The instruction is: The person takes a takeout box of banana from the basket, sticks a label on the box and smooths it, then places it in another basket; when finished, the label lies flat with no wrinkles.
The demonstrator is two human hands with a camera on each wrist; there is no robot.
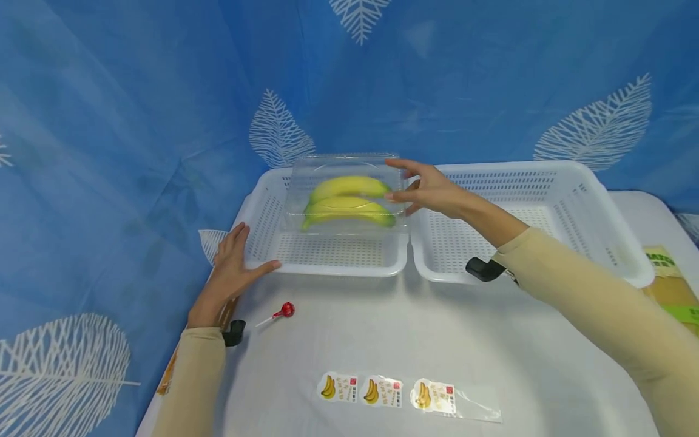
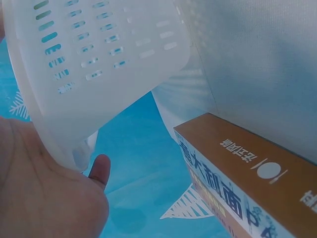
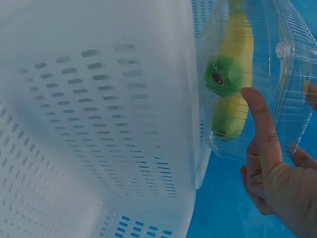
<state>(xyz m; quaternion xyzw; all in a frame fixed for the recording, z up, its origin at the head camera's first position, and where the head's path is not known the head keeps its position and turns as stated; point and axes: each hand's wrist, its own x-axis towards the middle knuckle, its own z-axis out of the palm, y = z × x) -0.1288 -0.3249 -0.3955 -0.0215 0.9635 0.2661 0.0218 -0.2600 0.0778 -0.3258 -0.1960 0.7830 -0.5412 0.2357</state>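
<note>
A clear plastic clamshell container (image 1: 349, 230) holds two bananas (image 1: 349, 207) with green ends. It overlaps the left white basket (image 1: 327, 269) in the head view. My right hand (image 1: 431, 189) grips the container's right end, thumb against the front and forefinger along the top edge. In the right wrist view that hand (image 3: 282, 163) shows beside the container (image 3: 282, 49), just past a basket wall. At the left basket's front left corner is my left hand (image 1: 229, 270), thumb over the front rim and fingers spread along the side. Its palm (image 2: 49, 183) shows by the rim in the left wrist view.
A second white basket (image 1: 524, 172) stands on the right. In front lie a red lollipop (image 1: 286, 310) and three banana-printed labels (image 1: 382, 391) in a row. A brown box (image 2: 242, 158) lies by the left forearm. A brown and green package (image 1: 668, 276) is at the right edge.
</note>
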